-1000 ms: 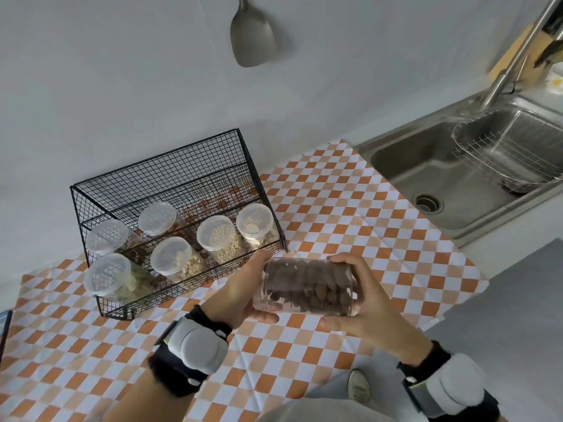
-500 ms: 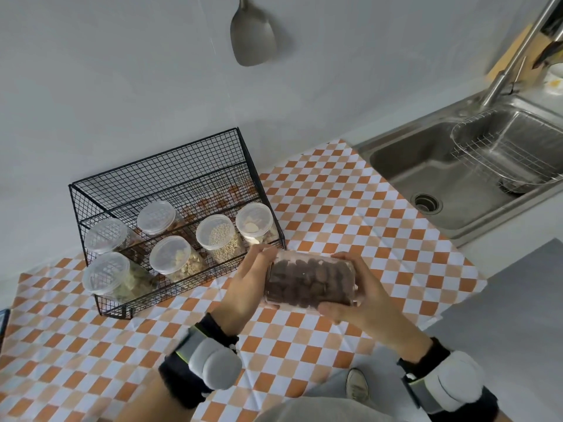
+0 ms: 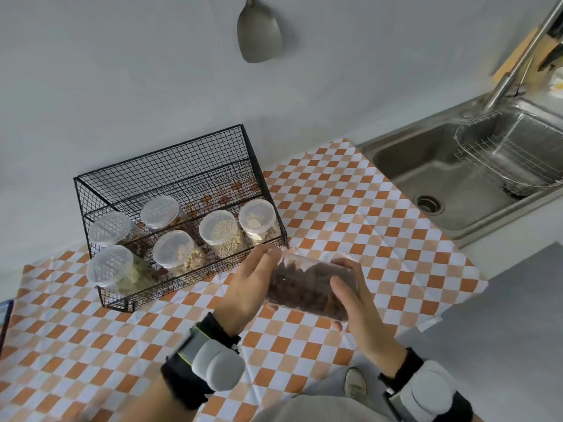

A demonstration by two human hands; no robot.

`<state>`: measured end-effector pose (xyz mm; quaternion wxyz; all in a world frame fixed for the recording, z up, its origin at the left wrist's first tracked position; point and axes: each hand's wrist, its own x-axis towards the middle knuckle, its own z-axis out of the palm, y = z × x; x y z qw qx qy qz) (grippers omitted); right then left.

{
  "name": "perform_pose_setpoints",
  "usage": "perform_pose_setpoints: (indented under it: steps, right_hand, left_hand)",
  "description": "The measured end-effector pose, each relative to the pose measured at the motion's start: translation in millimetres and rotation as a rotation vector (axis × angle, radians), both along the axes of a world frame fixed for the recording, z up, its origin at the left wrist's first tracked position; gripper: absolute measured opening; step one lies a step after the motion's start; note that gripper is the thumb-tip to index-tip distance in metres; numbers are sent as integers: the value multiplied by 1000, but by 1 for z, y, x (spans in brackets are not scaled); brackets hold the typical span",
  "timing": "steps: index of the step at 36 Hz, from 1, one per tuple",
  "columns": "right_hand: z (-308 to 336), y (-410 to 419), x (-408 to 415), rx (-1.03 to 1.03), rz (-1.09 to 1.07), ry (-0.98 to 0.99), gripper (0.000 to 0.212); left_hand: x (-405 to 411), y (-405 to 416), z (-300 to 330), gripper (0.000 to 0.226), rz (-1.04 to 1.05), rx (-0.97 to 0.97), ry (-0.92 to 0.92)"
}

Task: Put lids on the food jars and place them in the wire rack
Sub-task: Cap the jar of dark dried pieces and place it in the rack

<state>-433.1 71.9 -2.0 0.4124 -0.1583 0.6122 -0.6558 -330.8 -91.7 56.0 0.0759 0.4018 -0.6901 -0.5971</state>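
Note:
A clear jar of dark brown food [image 3: 304, 287] lies on its side in the air above the checkered counter, just in front of the black wire rack [image 3: 170, 166]. My left hand [image 3: 246, 287] covers the jar's lid end, which is hidden behind the palm. My right hand [image 3: 350, 296] grips the jar's body from the right. The rack holds several lidded jars lying tilted, among them one with pale grains [image 3: 221, 231] and one with greenish pieces [image 3: 115, 269].
An orange and white checkered mat [image 3: 350, 208] covers the counter. A steel sink [image 3: 441, 184] with a wire basket [image 3: 511, 159] and a tap sits at the right. A metal spatula [image 3: 259, 35] hangs on the wall.
Both hands have carried the jar slightly toward the rack. My left hand has turned around the lid end, its wrist rotating, and the jar now tilts down to the right.

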Motion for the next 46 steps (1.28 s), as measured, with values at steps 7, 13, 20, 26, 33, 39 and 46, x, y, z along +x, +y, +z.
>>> perform_pose_setpoints:
  steps: [7, 13, 20, 26, 33, 39, 46]
  right_hand:
    - [5, -6, -12, 249, 101, -632, 72]
    - [3, -13, -6, 146, 61, -243, 59]
    - [11, -21, 5, 94, -122, -165, 51]
    - [5, -23, 3, 88, -142, -311, 57]
    - [-3, -28, 2, 166, -69, -399, 59]
    - [-8, -31, 1, 172, -11, -486, 65]
    - [-14, -41, 3, 122, 71, -483, 60]
  left_hand:
    - [9, 0, -4, 42, -97, -233, 13]
    - [6, -3, -4, 34, 3, -143, 31]
    - [9, 11, -9, 40, 71, -343, 104]
    - [10, 20, -6, 33, 82, -500, 114]
    - [15, 10, -4, 41, 11, -448, 35]
    - [22, -4, 1, 64, -155, -317, -39]
    - [29, -13, 6, 71, -63, -484, -33]
